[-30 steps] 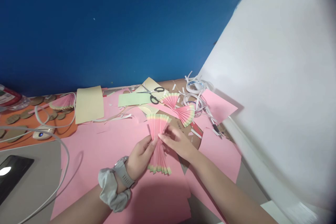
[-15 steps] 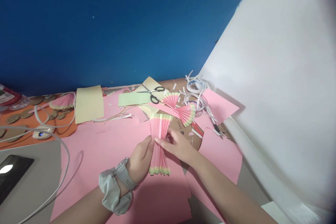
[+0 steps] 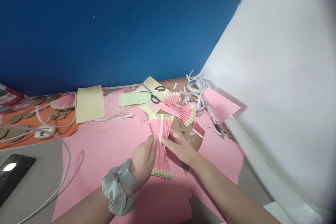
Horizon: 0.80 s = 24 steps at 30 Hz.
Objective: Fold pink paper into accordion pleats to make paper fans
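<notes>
Between my hands is a pleated pink paper fan (image 3: pixel 162 124) with yellow-green ends, pinched narrow at its middle and flaring at top and bottom. My left hand (image 3: pixel 144 157), with a grey watch and scrunchie at the wrist, is closed on its left edge. From the right, my right hand (image 3: pixel 181 147) grips the middle, thumb on the front face; its other fingers are partly hidden behind the folds. Just beyond lies a second pleated paper fan (image 3: pixel 181 108), shaped like a bow. Large pink paper sheets (image 3: pixel 105 157) lie beneath my hands.
Black-handled scissors (image 3: pixel 154 94) rest on yellow and green paper (image 3: pixel 133 98). Tape rolls (image 3: pixel 196 85), white strips and a pen (image 3: pixel 216 124) lie at the right. At left are a folded fan (image 3: pixel 64 101), a white cable (image 3: pixel 68 154), a phone (image 3: pixel 17 175) and a bottle (image 3: pixel 10 98).
The fan's lower end has spread and shifted slightly right, and its upper pleats look more fanned out. Both hands keep their hold, with the left hand slightly farther right.
</notes>
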{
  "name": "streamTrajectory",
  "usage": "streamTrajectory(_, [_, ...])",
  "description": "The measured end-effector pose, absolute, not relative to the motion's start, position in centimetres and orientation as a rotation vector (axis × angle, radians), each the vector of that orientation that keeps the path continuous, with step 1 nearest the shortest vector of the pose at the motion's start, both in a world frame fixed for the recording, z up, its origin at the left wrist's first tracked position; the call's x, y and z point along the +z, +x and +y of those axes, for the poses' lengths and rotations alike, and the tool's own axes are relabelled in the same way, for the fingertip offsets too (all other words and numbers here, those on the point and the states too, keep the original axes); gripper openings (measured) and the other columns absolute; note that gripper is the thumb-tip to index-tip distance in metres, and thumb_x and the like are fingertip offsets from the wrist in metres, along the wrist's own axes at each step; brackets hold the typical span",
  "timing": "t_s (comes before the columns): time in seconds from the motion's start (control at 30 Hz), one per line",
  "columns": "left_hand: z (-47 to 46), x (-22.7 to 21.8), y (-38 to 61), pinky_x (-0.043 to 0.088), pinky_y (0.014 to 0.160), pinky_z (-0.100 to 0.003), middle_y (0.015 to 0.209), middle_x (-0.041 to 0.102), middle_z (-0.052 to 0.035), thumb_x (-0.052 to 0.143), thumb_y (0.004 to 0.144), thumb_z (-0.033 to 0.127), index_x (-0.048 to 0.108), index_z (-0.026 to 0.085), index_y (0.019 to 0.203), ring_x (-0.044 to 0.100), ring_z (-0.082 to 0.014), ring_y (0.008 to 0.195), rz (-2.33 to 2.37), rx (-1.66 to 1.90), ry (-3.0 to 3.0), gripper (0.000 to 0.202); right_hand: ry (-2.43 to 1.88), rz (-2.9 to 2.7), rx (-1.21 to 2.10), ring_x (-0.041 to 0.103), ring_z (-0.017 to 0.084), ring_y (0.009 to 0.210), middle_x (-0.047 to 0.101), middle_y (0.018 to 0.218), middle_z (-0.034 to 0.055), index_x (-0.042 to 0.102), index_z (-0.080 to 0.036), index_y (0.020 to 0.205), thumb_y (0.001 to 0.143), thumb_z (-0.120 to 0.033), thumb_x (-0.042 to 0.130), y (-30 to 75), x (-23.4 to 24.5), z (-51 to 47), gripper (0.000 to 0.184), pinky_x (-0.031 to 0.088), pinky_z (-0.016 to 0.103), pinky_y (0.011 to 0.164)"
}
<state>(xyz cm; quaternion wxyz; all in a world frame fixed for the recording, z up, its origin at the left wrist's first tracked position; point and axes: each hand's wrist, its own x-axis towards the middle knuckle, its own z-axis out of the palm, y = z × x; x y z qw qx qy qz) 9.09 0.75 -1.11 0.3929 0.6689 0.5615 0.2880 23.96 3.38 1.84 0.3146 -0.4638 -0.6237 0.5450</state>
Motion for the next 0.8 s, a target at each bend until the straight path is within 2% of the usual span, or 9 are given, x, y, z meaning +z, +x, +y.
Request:
streamTrajectory(0.17, [0.5,-0.8,9.2,0.033,0.052,-0.028,0.056,0.043,0.0035,0.03,0.092,0.025,0.04,0.022,0.078,0.047,-0.0165,0.05,1.494,0.693,1.761,0.017,-1.242,-1.625,1.402,0.056,0.019,0.092,0.06,0.095,0.0038,0.055,-0.017,0.096,0.09,-0.03,0.043,24.1,1.3,3.4,0.019,0.045,0.034,0.085])
streamTrajectory(0.3, [0.3,-0.2,9.3,0.039,0.051,-0.03,0.057,0.05,0.0017,0.028,0.092,0.025,0.041,0.017,0.1,0.053,-0.0185,0.049,1.527,0.686,1.751,0.017,-1.28,-1.639,1.383,0.057,0.021,0.091,0.06,0.09,0.0036,0.055,-0.018,0.095,0.088,-0.034,0.046,24.2,0.8,3.3,0.019,0.047,0.035,0.081])
streamTrajectory(0.43, [0.7,0.2,9.3,0.048,0.067,-0.033,0.085,0.063,-0.0088,0.023,0.095,0.027,0.036,0.015,0.116,0.063,-0.0203,0.075,1.485,0.709,1.758,0.028,-1.262,-1.679,1.401,0.059,0.021,0.089,0.061,0.086,0.0035,0.056,-0.018,0.095,0.087,-0.035,0.049,24.0,0.9,3.2,0.02,0.048,0.035,0.08])
streamTrajectory(0.53, [1.6,0.7,8.6,0.047,0.082,-0.032,0.104,0.063,-0.0101,0.02,0.096,0.027,0.041,0.018,0.117,0.061,-0.019,0.094,1.418,0.666,1.813,0.031,-1.269,-1.679,1.249,0.053,0.022,0.106,0.057,0.107,0.0063,0.043,-0.022,0.119,0.087,-0.034,0.049,24.4,1.2,3.3,0.035,0.045,0.037,0.088])
streamTrajectory(0.63, [2.7,1.3,7.5,0.046,0.082,-0.034,0.102,0.065,-0.0091,0.025,0.095,0.03,0.049,0.019,0.114,0.062,-0.0217,0.093,1.347,0.533,1.905,0.032,-1.389,-1.82,0.684,0.025,0.028,0.131,0.037,0.135,0.0118,0.024,-0.023,0.135,0.082,-0.036,0.057,25.1,1.6,3.9,0.064,0.029,0.046,0.103])
streamTrajectory(0.67, [3.0,1.5,7.1,0.046,0.08,-0.035,0.098,0.067,-0.0074,0.028,0.094,0.031,0.054,0.02,0.108,0.063,-0.0221,0.088,1.297,0.466,1.944,0.031,-1.403,-1.942,0.516,0.015,0.03,0.134,0.032,0.139,0.0122,0.027,-0.022,0.135,0.082,-0.036,0.058,25.4,1.7,4.1,0.063,0.021,0.049,0.106])
streamTrajectory(0.7, [3.3,1.7,6.6,0.046,0.079,-0.033,0.095,0.068,-0.0051,0.03,0.094,0.031,0.057,0.021,0.104,0.063,-0.0213,0.086,1.237,0.4,1.981,0.031,-1.362,-2.117,0.431,0.014,0.03,0.134,0.036,0.138,0.0104,0.035,-0.024,0.131,0.084,-0.035,0.055,25.6,1.9,4.3,0.052,0.016,0.051,0.107])
streamTrajectory(0.77, [3.7,1.9,5.7,0.046,0.076,-0.029,0.093,0.069,-0.0015,0.032,0.094,0.03,0.06,0.024,0.102,0.063,-0.0186,0.083,1.128,0.296,2.039,0.029,-1.184,-2.49,0.429,0.033,0.026,0.125,0.055,0.118,0.0056,0.053,-0.025,0.112,0.091,-0.028,0.047,25.9,2.0,4.6,0.023,0.017,0.048,0.105])
streamTrajectory(0.8, [3.8,1.9,5.3,0.046,0.073,-0.028,0.091,0.069,-0.0006,0.034,0.093,0.031,0.06,0.025,0.1,0.063,-0.0177,0.079,1.089,0.253,2.065,0.028,-1.135,-2.61,0.453,0.045,0.023,0.114,0.061,0.103,0.0043,0.058,-0.023,0.099,0.092,-0.025,0.044,25.9,1.9,4.7,0.016,0.023,0.045,0.102])
